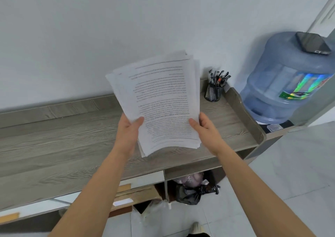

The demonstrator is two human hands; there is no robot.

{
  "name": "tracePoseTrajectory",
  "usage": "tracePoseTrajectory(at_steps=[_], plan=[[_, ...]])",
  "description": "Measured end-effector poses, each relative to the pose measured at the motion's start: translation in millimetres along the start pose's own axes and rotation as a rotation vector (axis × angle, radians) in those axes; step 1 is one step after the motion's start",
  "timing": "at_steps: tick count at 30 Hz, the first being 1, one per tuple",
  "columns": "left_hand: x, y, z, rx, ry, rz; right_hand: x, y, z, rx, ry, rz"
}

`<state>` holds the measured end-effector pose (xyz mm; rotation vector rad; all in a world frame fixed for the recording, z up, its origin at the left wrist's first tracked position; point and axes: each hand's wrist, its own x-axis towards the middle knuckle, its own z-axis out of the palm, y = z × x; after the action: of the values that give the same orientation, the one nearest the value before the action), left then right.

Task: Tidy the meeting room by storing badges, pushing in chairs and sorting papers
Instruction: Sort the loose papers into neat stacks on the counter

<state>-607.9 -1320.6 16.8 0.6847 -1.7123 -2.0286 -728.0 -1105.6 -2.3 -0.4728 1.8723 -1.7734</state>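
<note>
1. the long grey wood-grain laminate counter (54, 146) runs along a plain white wall. it has a low raised lip at the back and a rounded right end.
2. the big blue translucent plastic water bottle (282, 84) stands just past that right end. it is round and ribbed, with a shiny rainbow label.
3. the loose stack of white printed paper sheets (163, 100) is in both your hands, lifted over the right half of the counter, between you and the wall. the sheets are thin and matte, fanned out of line so several corners show at the top. the near edge bows downward. dense black text covers the top page and reads upside down to you.
4. your left hand (128, 129) pinches the stack's left edge, thumb flat on the front page, fingers hidden behind.
5. your right hand (206, 128) pinches the right edge the same way, thumb on top.
6. the crumpled black plastic bag (190, 193) sits in the open compartment under the counter.
7. the round black wire-mesh pen cup (213, 92), full of pens, stands at the counter's back right corner.
8. the dark flat phone (311, 42) lies on top of the bottle.
</note>
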Motion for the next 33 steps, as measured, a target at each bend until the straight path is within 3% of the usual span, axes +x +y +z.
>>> tracePoseTrajectory(at_steps=[5, 12, 17, 22, 26, 29, 33], plan=[[-5.7, -2.1, 8.6, -0.059, 0.205, 0.119, 7.5, 1.9, 12.9, 0.016, 0.118, -0.100], [-0.8, 1.1, 13.7, -0.044, 0.178, 0.356, 14.6, -13.1, 26.4, 0.073, 0.222, -0.312], [-4.2, -8.3, 19.6, 0.002, 0.195, 0.411, 20.1, -3.5, 22.0, 0.055, 0.312, -0.372], [-8.1, -7.3, 28.5, 0.036, 0.261, 0.440, 16.0, -9.8, 32.4, 0.071, 0.269, -0.494], [-2.1, -5.9, 21.8, 0.123, 0.185, 0.404, 19.2, -11.5, 19.6, -0.040, 0.196, -0.450], [1.8, -6.9, 15.2, 0.154, 0.130, 0.326, 17.0, -17.0, 17.3, -0.301, 0.124, -0.454], [2.4, -18.2, 9.6, 0.245, 0.184, 0.170, 11.9, -15.4, 24.2, -0.507, 0.223, -0.493]])
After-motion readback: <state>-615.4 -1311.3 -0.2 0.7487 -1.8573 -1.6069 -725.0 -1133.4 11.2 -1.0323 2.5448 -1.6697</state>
